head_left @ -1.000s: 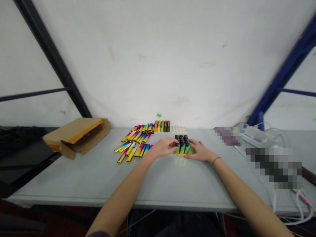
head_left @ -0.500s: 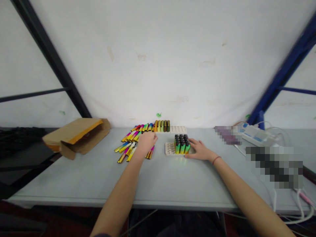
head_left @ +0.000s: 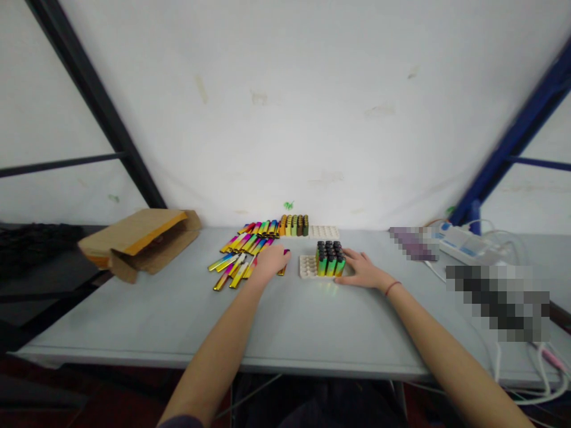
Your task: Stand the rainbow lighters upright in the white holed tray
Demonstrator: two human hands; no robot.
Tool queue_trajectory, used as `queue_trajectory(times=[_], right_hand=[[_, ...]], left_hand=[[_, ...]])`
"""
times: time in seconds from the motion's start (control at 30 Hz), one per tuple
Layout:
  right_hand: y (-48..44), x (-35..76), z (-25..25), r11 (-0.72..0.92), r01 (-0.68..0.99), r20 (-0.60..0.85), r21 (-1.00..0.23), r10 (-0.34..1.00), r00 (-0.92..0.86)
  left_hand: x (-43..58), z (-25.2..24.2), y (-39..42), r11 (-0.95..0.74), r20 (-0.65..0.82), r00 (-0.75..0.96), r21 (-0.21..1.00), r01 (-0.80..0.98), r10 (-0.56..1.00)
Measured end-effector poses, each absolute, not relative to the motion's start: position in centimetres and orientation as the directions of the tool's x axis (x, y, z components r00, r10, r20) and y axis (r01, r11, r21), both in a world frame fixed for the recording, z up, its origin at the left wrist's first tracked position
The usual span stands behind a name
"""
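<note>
My left hand (head_left: 271, 261) is closed around a shiny metal lighter sleeve (head_left: 284, 271), whose dark upper end and gold lower end show at the fingertips. To its left lie several loose lighter sleeves (head_left: 241, 274) in gold, pink, blue and green. Spread open, my right hand (head_left: 363, 271) rests on the table, thumb and fingers against the right side of a pale peg tray (head_left: 307, 267). Black-topped green and yellow lighters (head_left: 331, 261) stand upright in rows in the tray's right part. Round holes show in its left part.
Farther back, yellow and dark lighter bodies (head_left: 294, 225) stand beside another pale tray (head_left: 324, 231). An opened cardboard box (head_left: 138, 238) lies at left. A power strip (head_left: 459, 242) and white cables sit at right, near blurred items. A white wall (head_left: 285, 119) rises behind the table.
My left hand has moved slightly right and down, with the lighter sleeve now showing at its fingertips. My right hand stays by the tray. The view has shifted slightly.
</note>
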State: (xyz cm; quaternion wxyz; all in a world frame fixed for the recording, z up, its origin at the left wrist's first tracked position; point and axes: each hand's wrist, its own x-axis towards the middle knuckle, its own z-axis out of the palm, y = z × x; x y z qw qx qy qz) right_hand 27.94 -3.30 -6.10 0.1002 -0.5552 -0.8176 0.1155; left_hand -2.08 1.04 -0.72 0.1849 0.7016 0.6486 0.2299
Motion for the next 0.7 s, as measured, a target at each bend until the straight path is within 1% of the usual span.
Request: queue_trajectory(times=[0.07,0.13,0.17,0.2,0.23,0.3,0.43,0.6,0.7], right_hand=[[-3.3,28.0,-6.1,0.357,0.885,0.04,-0.299,0.931,-0.363],[-3.2,28.0,-6.2,0.359,0.884,0.044,-0.298,0.931,-0.363],[-3.2,28.0,-6.2,0.361,0.883,0.046,-0.298,0.93,-0.365],[-3.2,28.0,-6.2,0.363,0.883,0.046,-0.299,0.929,-0.367],[-3.2,28.1,-6.2,0.363,0.882,0.045,-0.3,0.929,-0.367],[-3.2,28.0,-6.1,0.357,0.884,0.041,-0.301,0.931,-0.362],[-3.5,27.8,-5.7,0.338,0.891,0.018,-0.302,0.937,-0.349],[-3.7,27.5,-5.3,0.318,0.894,0.0,-0.317,0.942,-0.335],[-3.6,27.5,-5.3,0.322,0.891,0.007,-0.321,0.941,-0.338]], left_hand=[[-1.6,-1.0,1.5,-0.059,0.044,0.04,0.73,0.681,0.998],[-1.0,-1.1,1.9,0.042,-0.042,-0.008,0.897,0.441,0.999],[-0.8,-1.1,2.0,0.102,-0.098,-0.029,0.948,0.303,0.995],[-0.7,-1.1,2.0,0.151,-0.146,-0.042,0.972,0.179,0.988],[-0.6,-1.1,2.0,0.179,-0.175,-0.047,0.98,0.084,0.983],[-0.4,-0.9,1.8,0.171,-0.171,-0.026,0.985,-0.016,0.985],[0.3,-0.7,1.0,0.103,-0.096,0.062,0.987,-0.12,0.993],[1.9,-0.8,0.0,0.041,-0.015,0.117,0.974,-0.223,0.993],[2.3,-0.9,-0.1,0.085,-0.045,0.137,0.952,-0.295,0.989]])
